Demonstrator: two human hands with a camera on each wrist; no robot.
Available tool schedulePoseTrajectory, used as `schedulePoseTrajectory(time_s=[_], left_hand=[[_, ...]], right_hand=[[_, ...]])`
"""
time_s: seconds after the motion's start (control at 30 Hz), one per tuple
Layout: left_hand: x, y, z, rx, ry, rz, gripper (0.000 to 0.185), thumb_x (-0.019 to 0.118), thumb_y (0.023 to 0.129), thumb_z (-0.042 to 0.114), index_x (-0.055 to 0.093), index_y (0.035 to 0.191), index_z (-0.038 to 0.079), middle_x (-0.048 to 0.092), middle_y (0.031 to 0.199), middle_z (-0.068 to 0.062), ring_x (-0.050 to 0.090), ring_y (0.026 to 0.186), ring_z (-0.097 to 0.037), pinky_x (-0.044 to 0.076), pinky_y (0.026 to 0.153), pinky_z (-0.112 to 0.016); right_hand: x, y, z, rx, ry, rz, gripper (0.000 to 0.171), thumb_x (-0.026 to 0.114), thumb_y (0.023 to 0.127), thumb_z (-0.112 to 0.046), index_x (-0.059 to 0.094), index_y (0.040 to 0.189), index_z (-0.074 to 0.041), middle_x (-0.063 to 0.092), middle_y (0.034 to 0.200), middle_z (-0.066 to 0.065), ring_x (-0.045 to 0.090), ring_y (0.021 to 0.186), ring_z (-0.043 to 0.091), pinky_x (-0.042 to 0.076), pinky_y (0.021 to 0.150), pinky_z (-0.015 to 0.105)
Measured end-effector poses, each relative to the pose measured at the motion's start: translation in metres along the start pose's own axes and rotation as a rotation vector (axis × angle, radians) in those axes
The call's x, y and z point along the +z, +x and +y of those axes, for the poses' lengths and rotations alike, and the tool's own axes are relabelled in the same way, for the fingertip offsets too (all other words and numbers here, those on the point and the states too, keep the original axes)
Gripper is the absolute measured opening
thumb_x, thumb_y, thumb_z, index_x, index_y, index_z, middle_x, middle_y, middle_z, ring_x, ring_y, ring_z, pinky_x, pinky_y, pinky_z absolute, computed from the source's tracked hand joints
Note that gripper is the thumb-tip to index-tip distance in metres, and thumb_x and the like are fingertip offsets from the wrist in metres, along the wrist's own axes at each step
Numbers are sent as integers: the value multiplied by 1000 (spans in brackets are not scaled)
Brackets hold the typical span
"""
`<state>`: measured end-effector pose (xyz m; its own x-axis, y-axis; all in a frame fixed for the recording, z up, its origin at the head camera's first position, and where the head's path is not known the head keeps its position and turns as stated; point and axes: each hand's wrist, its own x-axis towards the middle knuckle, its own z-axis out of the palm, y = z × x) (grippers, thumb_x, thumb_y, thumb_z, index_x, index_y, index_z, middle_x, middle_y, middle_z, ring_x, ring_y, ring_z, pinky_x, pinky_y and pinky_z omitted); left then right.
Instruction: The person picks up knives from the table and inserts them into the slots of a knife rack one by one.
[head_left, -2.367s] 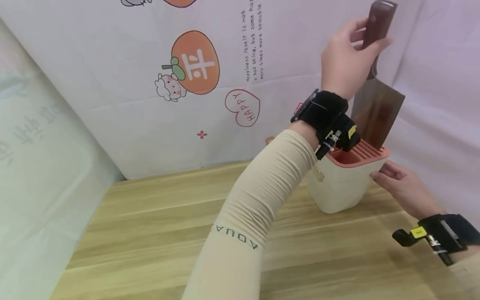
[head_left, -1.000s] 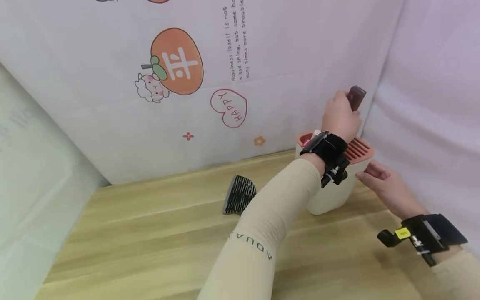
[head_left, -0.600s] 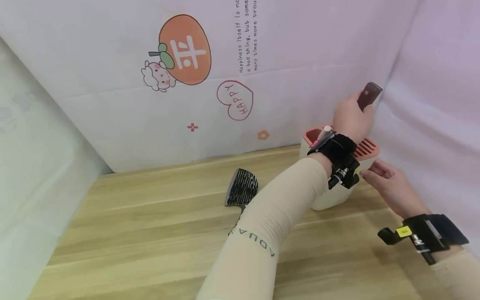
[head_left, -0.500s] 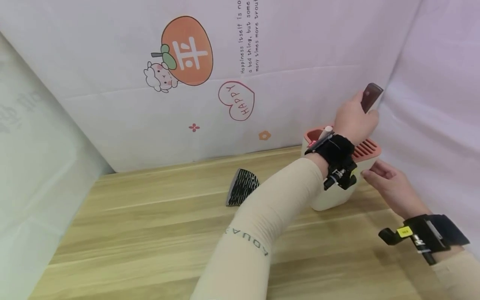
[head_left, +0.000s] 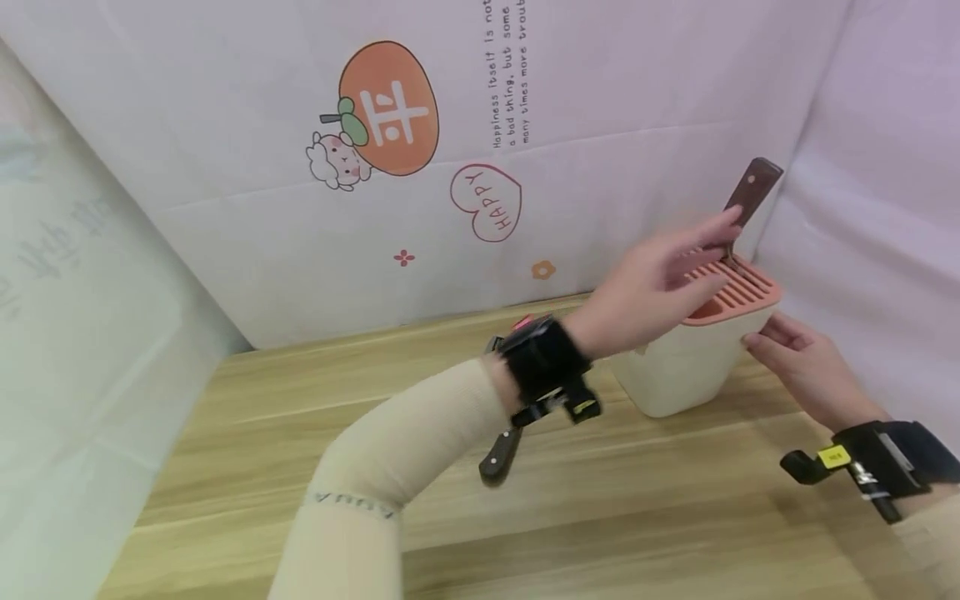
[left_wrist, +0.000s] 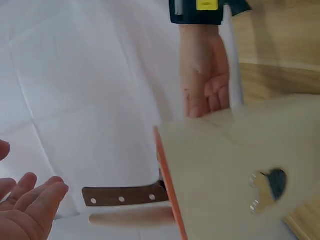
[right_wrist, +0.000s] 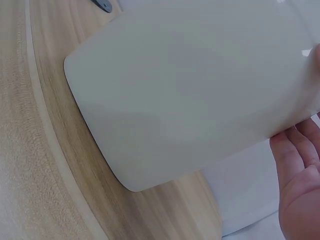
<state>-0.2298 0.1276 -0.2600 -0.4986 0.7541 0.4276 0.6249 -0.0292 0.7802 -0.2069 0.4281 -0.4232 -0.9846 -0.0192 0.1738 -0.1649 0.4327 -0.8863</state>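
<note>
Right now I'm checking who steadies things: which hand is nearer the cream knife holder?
Right. The right hand touches the knife holder at its side wall; the left hand hovers open above its slotted top, apart.

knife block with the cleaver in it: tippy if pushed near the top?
Probably somewhat: the knife block is tall and the cleaver handle leans out above the slotted top. The right hand touches its side, likely steadying it. Smooth plastic may slide on wood.
</note>
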Motion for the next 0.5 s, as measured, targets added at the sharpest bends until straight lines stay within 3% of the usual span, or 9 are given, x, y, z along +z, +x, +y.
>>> schedulePoseTrajectory(time_s=[0.13, 0.3, 0.4, 0.5], left_hand=[[-19, -63, -23, 73, 96, 1, 55, 59, 101, -5, 40, 153, -5, 49, 152, -19, 53, 134, -14, 48, 101, -19], [-45, -146, -65, 0, 196, 22, 49, 59, 101, -1, 47, 148, -8, 52, 149, -21, 51, 137, -25, 47, 105, -29], [-54, -182, -83, -39, 258, 0, 46, 61, 101, 1, 51, 145, -7, 53, 148, -20, 51, 137, -29, 44, 110, -34], [-57, -210, -96, -30, 390, -94, 44, 63, 101, 7, 56, 143, -4, 54, 147, -15, 62, 124, -22, 48, 106, -30]], right_hand=[[-1, -1, 2, 27, -69, 14, 65, 51, 109, -33, 19, 165, -21, 51, 137, -26, 49, 109, -22, 44, 83, 4], [-2, 0, 5, 55, -70, -3, 67, 50, 109, -35, 17, 165, -22, 47, 148, -17, 48, 110, -22, 44, 84, 5], [-4, 1, 7, 70, -71, -11, 67, 50, 109, -36, 16, 165, -24, 45, 151, -16, 48, 107, -23, 44, 81, 4], [-6, 1, 8, 77, -40, -22, 67, 50, 110, -33, 14, 165, -23, 42, 154, -14, 48, 108, -22, 44, 81, 5]])
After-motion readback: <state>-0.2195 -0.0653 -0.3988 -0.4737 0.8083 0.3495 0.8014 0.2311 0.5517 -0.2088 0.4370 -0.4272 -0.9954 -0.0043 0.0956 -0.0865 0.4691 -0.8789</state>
